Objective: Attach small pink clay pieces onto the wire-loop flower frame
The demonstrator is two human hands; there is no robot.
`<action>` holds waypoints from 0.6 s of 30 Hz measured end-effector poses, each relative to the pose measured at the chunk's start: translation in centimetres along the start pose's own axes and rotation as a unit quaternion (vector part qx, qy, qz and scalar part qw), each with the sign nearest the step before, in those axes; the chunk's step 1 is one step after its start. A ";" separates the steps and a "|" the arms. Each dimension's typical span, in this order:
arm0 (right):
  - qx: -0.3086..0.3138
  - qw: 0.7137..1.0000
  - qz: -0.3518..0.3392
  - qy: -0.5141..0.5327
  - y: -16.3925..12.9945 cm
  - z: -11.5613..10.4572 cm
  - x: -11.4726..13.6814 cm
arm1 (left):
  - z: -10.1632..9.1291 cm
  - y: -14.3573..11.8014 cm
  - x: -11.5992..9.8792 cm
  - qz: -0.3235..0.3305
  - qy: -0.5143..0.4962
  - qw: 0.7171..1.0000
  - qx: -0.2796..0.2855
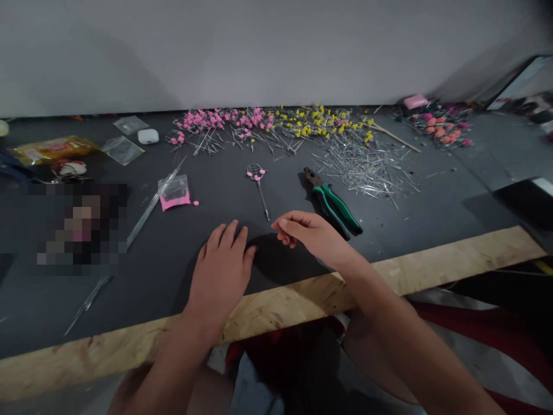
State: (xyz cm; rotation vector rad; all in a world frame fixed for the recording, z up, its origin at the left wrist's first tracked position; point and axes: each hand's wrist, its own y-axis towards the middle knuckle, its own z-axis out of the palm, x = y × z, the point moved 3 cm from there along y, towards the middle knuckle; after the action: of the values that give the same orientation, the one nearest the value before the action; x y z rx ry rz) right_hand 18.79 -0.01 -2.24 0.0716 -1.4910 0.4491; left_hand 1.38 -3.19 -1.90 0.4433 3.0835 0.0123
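Wire pin (260, 187) lies just beyond right hand (309, 233) fingertips.

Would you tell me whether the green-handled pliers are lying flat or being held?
Lying flat: the pliers rest on the dark table, beside the right hand, which is not gripping them.

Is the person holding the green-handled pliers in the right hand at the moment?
No, the green-handled pliers lie on the dark table beside the right hand, which does not grasp them.
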 end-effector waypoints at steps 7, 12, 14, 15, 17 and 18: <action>-0.005 1.000 0.002 0.006 -0.1 -0.1 0.0 | 0.2 3.4 2.0 -0.003 -0.098 0.995 -0.019; -0.003 1.000 0.001 0.007 -0.1 -0.1 0.0 | 0.1 4.5 2.8 0.032 -0.121 0.992 -0.025; -0.003 1.000 0.000 0.009 -0.2 -0.2 0.1 | -0.2 4.7 3.4 0.029 -0.121 0.992 -0.038; -0.002 1.000 0.000 0.011 -0.2 -0.2 0.1 | -0.4 4.8 3.8 0.024 -0.119 0.992 -0.045; -0.003 1.000 0.000 0.013 -0.2 -0.2 0.2 | -0.5 5.0 4.6 0.011 -0.110 0.992 -0.060; -0.004 1.000 -0.001 0.012 -0.2 -0.2 0.2 | -0.6 5.1 4.9 0.003 -0.103 0.992 -0.068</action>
State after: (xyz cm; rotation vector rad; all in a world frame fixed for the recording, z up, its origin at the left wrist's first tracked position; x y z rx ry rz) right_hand 19.08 -0.12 -2.02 0.0608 -1.4686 0.4419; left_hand -1.92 3.14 -1.39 0.4200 2.8551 0.1660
